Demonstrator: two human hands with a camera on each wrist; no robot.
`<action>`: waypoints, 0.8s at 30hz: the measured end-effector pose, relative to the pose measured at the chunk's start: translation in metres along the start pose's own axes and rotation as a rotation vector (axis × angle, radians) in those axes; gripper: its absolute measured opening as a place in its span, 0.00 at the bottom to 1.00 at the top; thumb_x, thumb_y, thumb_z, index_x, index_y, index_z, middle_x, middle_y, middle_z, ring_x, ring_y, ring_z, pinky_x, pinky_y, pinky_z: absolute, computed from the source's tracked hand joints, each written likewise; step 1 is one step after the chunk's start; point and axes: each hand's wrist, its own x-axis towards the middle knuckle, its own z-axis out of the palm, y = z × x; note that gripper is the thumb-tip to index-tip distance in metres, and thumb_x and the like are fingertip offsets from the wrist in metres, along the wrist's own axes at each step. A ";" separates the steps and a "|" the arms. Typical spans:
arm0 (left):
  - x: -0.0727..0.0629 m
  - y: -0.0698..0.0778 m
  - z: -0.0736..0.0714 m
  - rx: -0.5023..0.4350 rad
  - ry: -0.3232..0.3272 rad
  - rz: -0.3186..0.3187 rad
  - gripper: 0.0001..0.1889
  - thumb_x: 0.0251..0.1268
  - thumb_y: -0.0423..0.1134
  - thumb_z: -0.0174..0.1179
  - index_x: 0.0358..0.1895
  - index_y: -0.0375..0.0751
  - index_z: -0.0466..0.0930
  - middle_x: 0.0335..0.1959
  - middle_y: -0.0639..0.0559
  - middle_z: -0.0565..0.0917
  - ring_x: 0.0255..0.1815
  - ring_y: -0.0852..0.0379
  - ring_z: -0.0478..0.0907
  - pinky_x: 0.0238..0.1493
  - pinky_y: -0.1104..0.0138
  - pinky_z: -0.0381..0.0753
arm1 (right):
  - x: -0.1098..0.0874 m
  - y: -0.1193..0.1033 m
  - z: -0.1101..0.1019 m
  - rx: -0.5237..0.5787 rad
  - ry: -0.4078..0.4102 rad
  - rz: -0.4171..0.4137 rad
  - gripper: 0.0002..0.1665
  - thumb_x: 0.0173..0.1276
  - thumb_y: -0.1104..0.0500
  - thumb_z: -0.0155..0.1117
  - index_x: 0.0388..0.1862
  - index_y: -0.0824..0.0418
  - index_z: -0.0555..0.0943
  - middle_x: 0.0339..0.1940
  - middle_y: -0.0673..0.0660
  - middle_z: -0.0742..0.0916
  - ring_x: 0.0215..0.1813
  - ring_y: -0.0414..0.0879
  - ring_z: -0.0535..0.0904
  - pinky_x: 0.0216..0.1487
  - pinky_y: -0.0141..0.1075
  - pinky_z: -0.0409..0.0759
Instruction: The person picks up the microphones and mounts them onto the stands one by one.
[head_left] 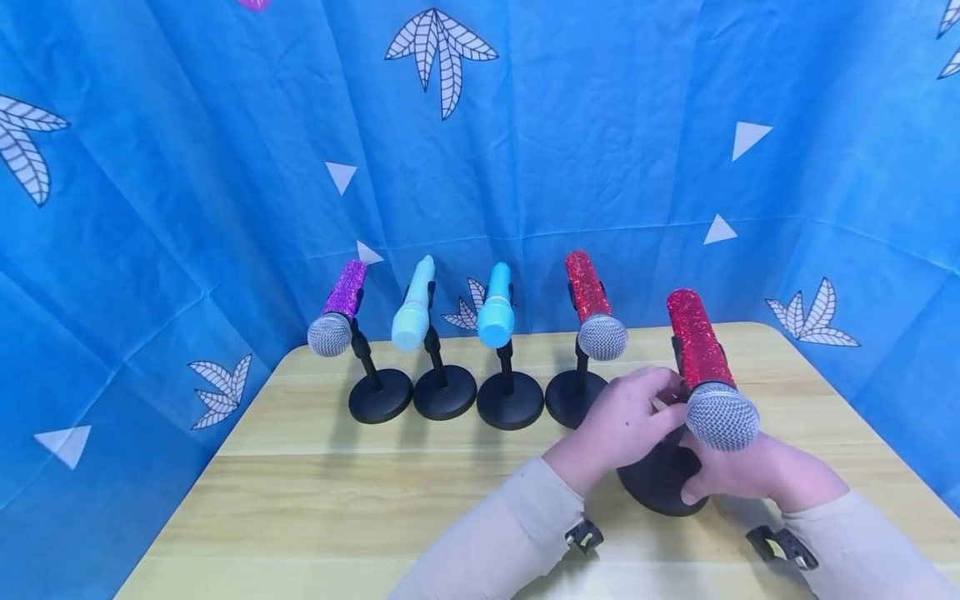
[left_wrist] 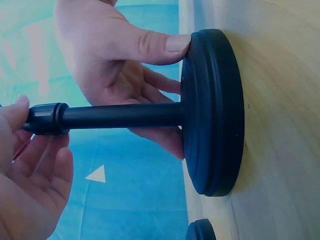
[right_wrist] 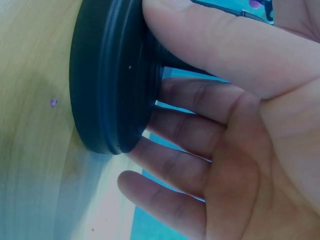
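A red glitter microphone [head_left: 699, 342] with a silver mesh head sits in a black desktop microphone stand [head_left: 651, 485] at the right of the table. My left hand [head_left: 626, 417] holds the collar at the top of the stand's post between thumb and fingers, plain in the left wrist view. Lower down, my right hand [head_left: 750, 472] grips the round base [left_wrist: 212, 115], its thumb on the rim and its fingers round the far side. Part of that hand is hidden behind the microphone head in the head view.
Along the back stand other microphones on black stands: purple glitter [head_left: 347, 287], pale mint [head_left: 417, 308], light blue [head_left: 497, 308] and red glitter [head_left: 587, 287]. The wooden table [head_left: 315, 500] meets a blue patterned cloth [head_left: 600, 125] behind and at both sides.
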 end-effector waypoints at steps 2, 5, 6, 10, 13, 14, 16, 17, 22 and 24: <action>0.001 -0.001 -0.001 0.036 -0.006 0.028 0.07 0.73 0.44 0.62 0.50 0.54 0.81 0.41 0.67 0.79 0.35 0.74 0.75 0.38 0.80 0.73 | 0.001 0.000 0.000 -0.015 -0.001 0.000 0.46 0.41 0.49 0.86 0.55 0.74 0.78 0.53 0.64 0.81 0.59 0.66 0.74 0.61 0.62 0.71; 0.002 -0.001 -0.003 0.053 -0.034 0.048 0.08 0.75 0.44 0.60 0.52 0.53 0.79 0.42 0.67 0.80 0.39 0.75 0.75 0.41 0.81 0.73 | 0.001 0.001 0.000 -0.044 0.014 -0.028 0.48 0.40 0.48 0.86 0.55 0.73 0.78 0.53 0.64 0.81 0.60 0.66 0.73 0.61 0.62 0.70; 0.002 -0.002 -0.004 0.054 -0.048 0.051 0.08 0.76 0.44 0.59 0.53 0.53 0.79 0.43 0.67 0.81 0.40 0.75 0.75 0.43 0.81 0.74 | 0.002 0.001 0.001 -0.062 0.024 -0.045 0.48 0.40 0.47 0.86 0.55 0.73 0.78 0.53 0.64 0.81 0.59 0.65 0.73 0.61 0.62 0.70; 0.002 -0.003 -0.006 0.071 -0.096 0.082 0.11 0.78 0.43 0.56 0.57 0.51 0.76 0.47 0.65 0.83 0.43 0.75 0.77 0.48 0.80 0.74 | 0.002 0.003 0.003 -0.100 0.050 -0.073 0.49 0.38 0.45 0.87 0.56 0.71 0.78 0.52 0.61 0.81 0.58 0.63 0.72 0.60 0.61 0.70; 0.002 -0.003 -0.006 0.067 -0.104 0.090 0.11 0.77 0.43 0.57 0.58 0.50 0.76 0.49 0.65 0.82 0.47 0.75 0.77 0.49 0.81 0.74 | 0.002 0.003 0.003 -0.087 0.042 -0.057 0.46 0.38 0.46 0.86 0.52 0.71 0.80 0.50 0.61 0.81 0.57 0.62 0.74 0.59 0.60 0.71; 0.003 -0.003 -0.005 0.073 -0.098 0.091 0.11 0.76 0.44 0.59 0.57 0.51 0.76 0.50 0.65 0.82 0.48 0.75 0.76 0.49 0.81 0.73 | 0.001 0.003 0.003 -0.081 0.039 -0.057 0.45 0.38 0.46 0.86 0.51 0.71 0.81 0.50 0.61 0.82 0.56 0.63 0.74 0.59 0.61 0.71; 0.003 -0.003 -0.005 0.090 -0.086 0.090 0.11 0.74 0.44 0.62 0.55 0.51 0.77 0.49 0.65 0.80 0.49 0.75 0.75 0.49 0.81 0.73 | 0.001 0.003 0.002 -0.067 0.035 -0.052 0.43 0.39 0.47 0.86 0.50 0.71 0.81 0.50 0.62 0.82 0.56 0.63 0.75 0.59 0.61 0.71; 0.004 -0.002 -0.005 0.099 -0.082 0.088 0.11 0.73 0.44 0.63 0.54 0.52 0.78 0.48 0.65 0.79 0.49 0.75 0.75 0.49 0.81 0.72 | 0.001 0.003 0.002 -0.063 0.035 -0.053 0.44 0.39 0.47 0.86 0.51 0.72 0.81 0.51 0.63 0.82 0.57 0.63 0.75 0.60 0.62 0.70; 0.004 0.000 -0.006 0.114 -0.118 0.063 0.13 0.74 0.43 0.62 0.57 0.53 0.76 0.48 0.66 0.80 0.50 0.75 0.75 0.51 0.80 0.73 | 0.002 0.003 0.002 -0.069 0.035 -0.051 0.46 0.40 0.47 0.86 0.53 0.73 0.80 0.52 0.64 0.80 0.58 0.64 0.73 0.60 0.62 0.69; 0.004 0.000 -0.005 0.104 -0.145 0.057 0.14 0.75 0.42 0.60 0.60 0.52 0.74 0.50 0.66 0.81 0.52 0.74 0.76 0.53 0.79 0.74 | 0.002 0.004 0.003 -0.077 0.035 -0.052 0.46 0.39 0.46 0.86 0.54 0.72 0.80 0.53 0.64 0.80 0.58 0.64 0.72 0.61 0.62 0.68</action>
